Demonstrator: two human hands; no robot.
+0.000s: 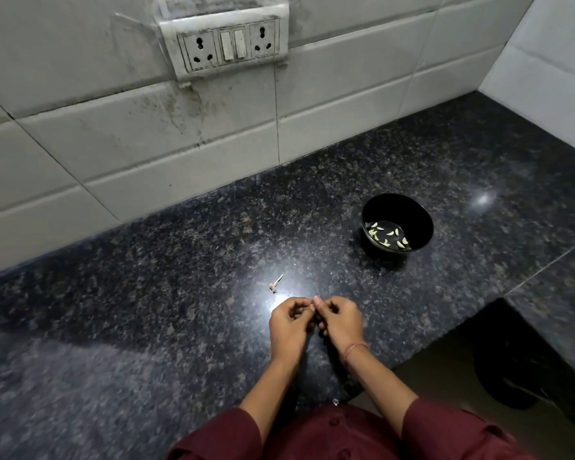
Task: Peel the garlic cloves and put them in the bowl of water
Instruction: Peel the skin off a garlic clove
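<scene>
My left hand (pixel 287 322) and my right hand (pixel 341 322) meet fingertip to fingertip low over the dark granite counter (pixel 180 293). Both pinch a small garlic clove (pixel 313 306) between them; only a pale sliver of it shows. A black bowl (pixel 415 210) stands on the counter up and to the right of my hands, apart from them. It holds water with several peeled garlic cloves (pixel 387 234) floating in it. A scrap of garlic stem and skin (pixel 276 284) lies on the counter just beyond my left hand.
A tiled wall (pixel 180 151) rises behind the counter, with a socket and switch panel (pixel 229 44) on it. The counter's front edge steps back at the right, where floor (pixel 452 353) and a dark object (pixel 512 370) show below. A small bit of peel (pixel 335 401) lies near the counter's edge.
</scene>
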